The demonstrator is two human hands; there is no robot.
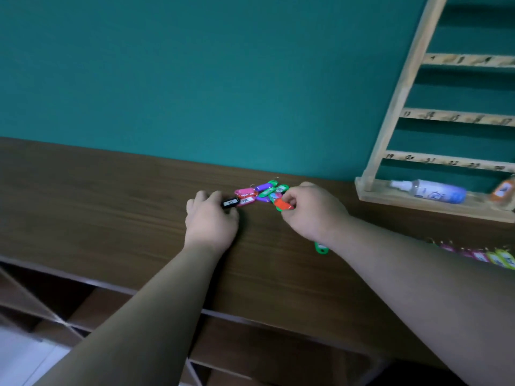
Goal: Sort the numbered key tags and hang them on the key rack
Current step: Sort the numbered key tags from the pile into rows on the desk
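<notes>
A small pile of coloured key tags [263, 192], pink, purple and green, lies on the dark wooden counter [111, 207] near the teal wall. My left hand [209, 218] pinches a black tag [230, 203] at the pile's left edge. My right hand [313, 211] grips a red tag [282, 204] at the pile's right edge. One green tag [321, 247] lies beside my right wrist. A row of tags [479, 256] stretches along the counter at far right. The pale wooden key rack [401, 96], with numbered rails, leans against the wall at upper right.
A white and blue bottle [430, 191] lies on the rack's base shelf, with an orange-capped item [503, 190] beside it. Below the counter's front edge are open shelf compartments [69, 310]. A pale floor shows at the bottom left.
</notes>
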